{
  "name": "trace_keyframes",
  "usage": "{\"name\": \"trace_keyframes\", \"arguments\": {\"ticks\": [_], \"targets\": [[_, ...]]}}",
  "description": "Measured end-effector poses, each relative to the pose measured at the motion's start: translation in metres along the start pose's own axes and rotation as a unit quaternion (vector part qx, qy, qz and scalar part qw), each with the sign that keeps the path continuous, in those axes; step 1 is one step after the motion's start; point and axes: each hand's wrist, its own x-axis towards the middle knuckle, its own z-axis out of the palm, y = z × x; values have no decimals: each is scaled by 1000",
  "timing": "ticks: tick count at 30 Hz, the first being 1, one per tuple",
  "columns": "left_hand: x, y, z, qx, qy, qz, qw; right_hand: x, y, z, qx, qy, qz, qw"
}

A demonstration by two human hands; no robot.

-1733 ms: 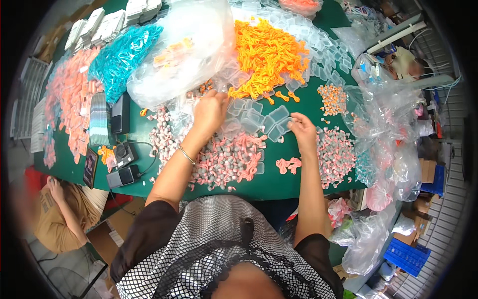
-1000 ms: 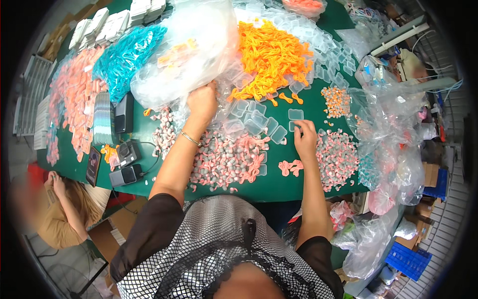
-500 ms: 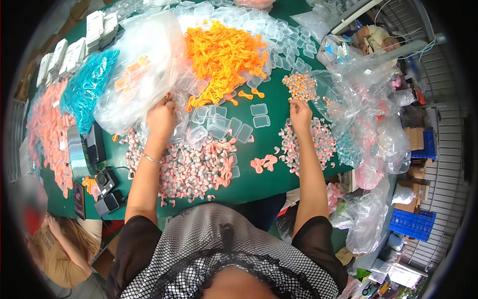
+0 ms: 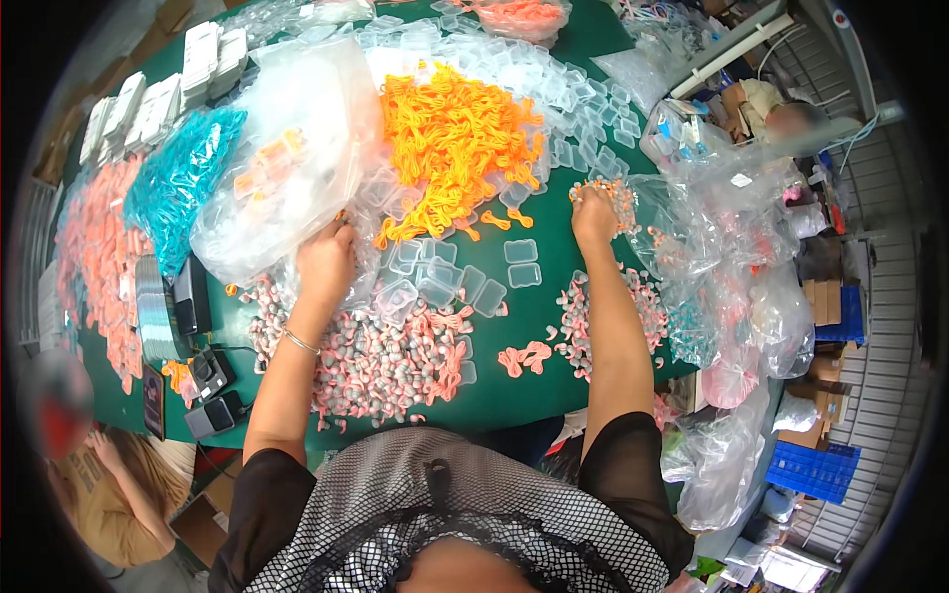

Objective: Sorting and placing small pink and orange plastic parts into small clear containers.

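My left hand [image 4: 327, 261] is closed at the near edge of a large clear plastic bag [image 4: 287, 188] with orange pieces inside. A small orange bit shows at its fingertips, but what they grip is mostly hidden. My right hand [image 4: 594, 216] reaches into a small pile of orange-and-grey pieces [image 4: 621, 205] that look like earplugs, its fingers bent together and their tips hidden. Nearer me lie a pile of similar pink-and-grey pieces [image 4: 647, 314] and a larger one [image 4: 371, 361] by my left forearm. Two clear plastic cases [image 4: 523, 263] lie between my hands.
Beyond them, bundled orange cords [image 4: 455, 148] are heaped before many clear cases [image 4: 583, 109]. To the left are a teal bag [image 4: 183, 183], coral bundles [image 4: 104, 257] and black devices [image 4: 213, 374]. Crumpled clear bags [image 4: 732, 237] cover the right edge. Another person [image 4: 114, 494] sits lower left.
My right hand has moved farther out, from the near edge of the orange-and-grey pile into it. The left hand stays at the bag. The whole view has shifted slightly.
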Motion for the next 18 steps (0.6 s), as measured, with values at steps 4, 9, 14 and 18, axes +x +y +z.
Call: {"name": "trace_keyframes", "arguments": {"ticks": [4,9,14,18], "targets": [[2,0,-3,5,-20,-9,1000,-17,-2,-6,77,-29,10,997],[6,4,7,62,-36,-12,997,-37,-2,-13,158,-25,-37,986],[7,7,5,40,-40,-31,998,-54,-1,-13,374,-36,62,925],[3,-2,5,39,-45,-21,998,-75,-9,-22,487,-55,84,868]]}}
